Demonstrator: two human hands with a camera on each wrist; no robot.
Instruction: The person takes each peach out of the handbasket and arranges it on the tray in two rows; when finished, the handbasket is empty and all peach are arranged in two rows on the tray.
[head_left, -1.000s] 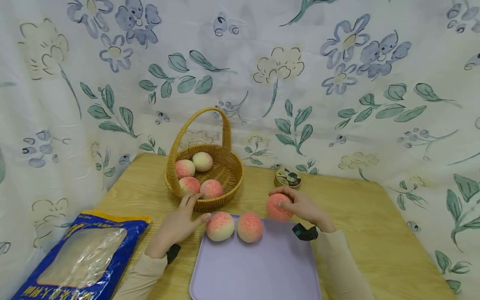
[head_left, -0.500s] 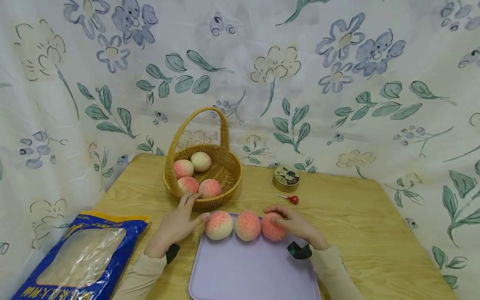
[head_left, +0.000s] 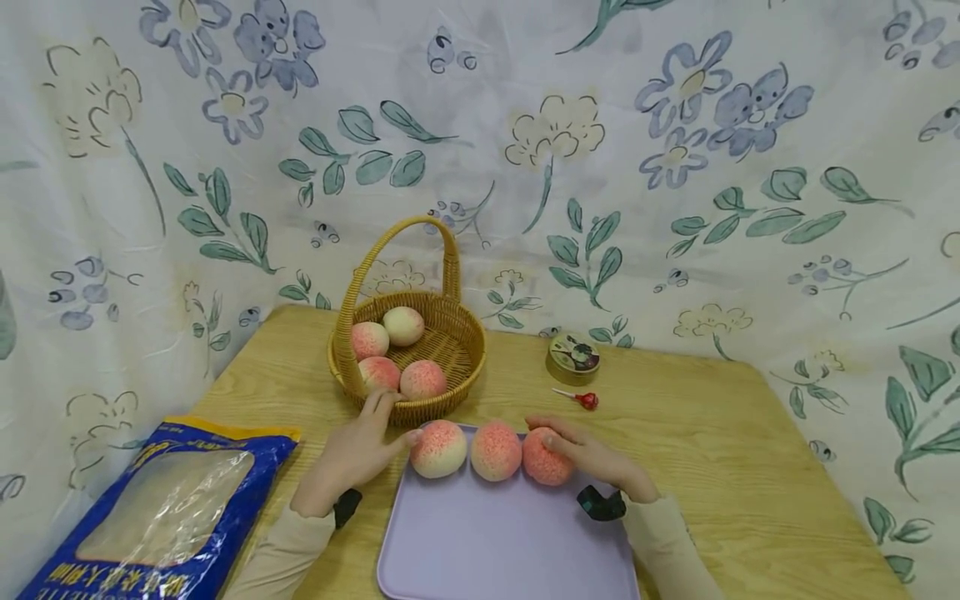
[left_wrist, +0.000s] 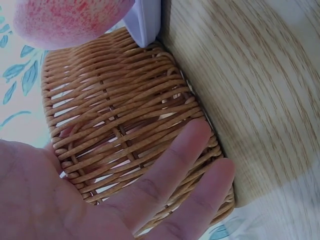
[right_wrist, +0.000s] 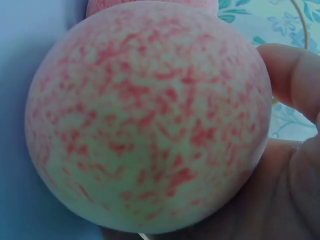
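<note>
My left hand holds the near rim of the wicker basket, some fingers over the rim and two fingers along its outer weave. Its thumb points at the leftmost peach on the lilac tray. The middle peach sits beside that one. With fingers and thumb round it, my right hand grips a third, pinker peach at the right end of this row. Close up in the right wrist view, this peach is speckled pink over cream. Several peaches lie inside the basket.
A round tin stands at the back of the wooden table, with a red lollipop in front of it. A blue plastic bag lies on the left. Behind hangs a flowered curtain.
My right hand has brought its peach left and toward me, onto the tray beside the middle peach. The lollipop has come into sight. My left hand stays at the basket.
</note>
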